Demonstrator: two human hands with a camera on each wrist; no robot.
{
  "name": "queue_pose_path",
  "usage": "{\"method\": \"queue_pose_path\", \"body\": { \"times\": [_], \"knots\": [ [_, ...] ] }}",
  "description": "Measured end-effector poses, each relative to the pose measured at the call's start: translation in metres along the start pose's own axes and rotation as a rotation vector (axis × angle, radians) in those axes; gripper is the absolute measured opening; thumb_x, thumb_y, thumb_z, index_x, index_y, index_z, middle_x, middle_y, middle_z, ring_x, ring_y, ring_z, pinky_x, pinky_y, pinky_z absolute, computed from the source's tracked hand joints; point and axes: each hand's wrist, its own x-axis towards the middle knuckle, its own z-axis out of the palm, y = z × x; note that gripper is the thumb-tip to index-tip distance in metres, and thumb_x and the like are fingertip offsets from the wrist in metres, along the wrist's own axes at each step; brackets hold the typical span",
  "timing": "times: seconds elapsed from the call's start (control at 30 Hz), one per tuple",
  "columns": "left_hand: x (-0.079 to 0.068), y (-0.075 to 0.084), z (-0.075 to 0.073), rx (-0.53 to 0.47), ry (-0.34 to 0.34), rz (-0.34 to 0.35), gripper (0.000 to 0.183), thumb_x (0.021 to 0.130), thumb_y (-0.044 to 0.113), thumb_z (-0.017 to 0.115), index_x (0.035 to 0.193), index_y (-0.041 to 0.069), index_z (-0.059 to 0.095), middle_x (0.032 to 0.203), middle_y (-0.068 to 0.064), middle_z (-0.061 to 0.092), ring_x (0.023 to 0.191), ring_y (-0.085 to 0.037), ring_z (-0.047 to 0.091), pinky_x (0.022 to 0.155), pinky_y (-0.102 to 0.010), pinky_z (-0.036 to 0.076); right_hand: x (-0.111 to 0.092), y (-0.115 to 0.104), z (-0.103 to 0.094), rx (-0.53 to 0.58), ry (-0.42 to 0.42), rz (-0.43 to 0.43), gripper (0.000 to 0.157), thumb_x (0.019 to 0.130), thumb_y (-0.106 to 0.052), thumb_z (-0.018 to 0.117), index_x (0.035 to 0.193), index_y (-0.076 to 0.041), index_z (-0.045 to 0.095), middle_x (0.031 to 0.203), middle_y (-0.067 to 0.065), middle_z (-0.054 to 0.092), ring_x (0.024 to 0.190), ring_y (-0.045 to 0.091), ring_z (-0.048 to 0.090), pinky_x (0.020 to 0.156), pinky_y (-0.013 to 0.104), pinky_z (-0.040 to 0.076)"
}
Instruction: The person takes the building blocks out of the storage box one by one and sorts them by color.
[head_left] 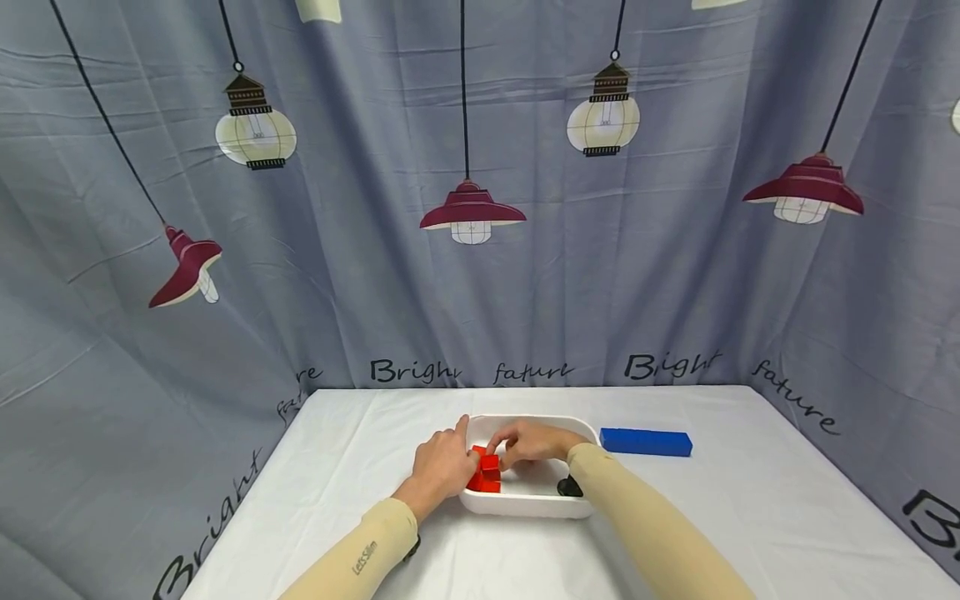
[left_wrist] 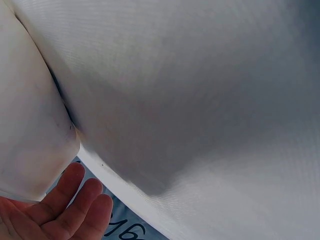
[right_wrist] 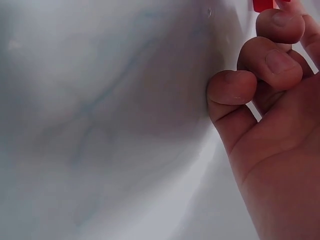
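Note:
A white plastic bin stands on the table with several red blocks at its left end. My left hand grips the bin's left wall, its thumb over the inside by the blocks. In the left wrist view, the fingers lie along the outside of the bin. My right hand reaches down into the bin and pinches a red block between thumb and index finger. The other fingers are curled beside the bin's inner surface in the right wrist view, where only a bit of red shows.
A black object lies at the right end of the bin, partly hidden by the right sleeve. A long blue block lies on the white tablecloth right of the bin. A grey-blue curtain hangs behind the table.

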Motion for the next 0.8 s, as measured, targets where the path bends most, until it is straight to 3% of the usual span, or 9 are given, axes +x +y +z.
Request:
{"method": "queue_pose_path", "body": {
  "times": [0.5, 0.8],
  "knots": [
    [-0.0021, -0.0006, 0.0017, 0.000, 0.000, -0.020, 0.065, 0.093, 0.033, 0.060, 0.150, 0.007, 0.044, 0.116, -0.014, 0.070, 0.104, -0.029, 0.067, 0.086, -0.049, 0.056, 0.0027, 0.0022, -0.0008, -0.054, -0.022, -0.032, 0.024, 0.077, -0.015, 0.078, 0.101, -0.016, 0.073, 0.064, -0.004, 0.051, 0.060, 0.015, 0.046, 0.056, 0.024, 0.036],
    [-0.0002, 0.0011, 0.0020, -0.004, 0.013, -0.002, 0.064, 0.093, 0.032, 0.060, 0.150, 0.007, 0.044, 0.116, -0.013, 0.070, 0.104, -0.029, 0.067, 0.085, -0.048, 0.056, -0.0057, -0.0025, -0.0101, -0.084, -0.017, 0.012, 0.022, 0.080, -0.016, 0.074, 0.102, -0.017, 0.075, 0.069, -0.003, 0.055, 0.064, 0.014, 0.047, 0.057, 0.025, 0.037]
  ]
}}
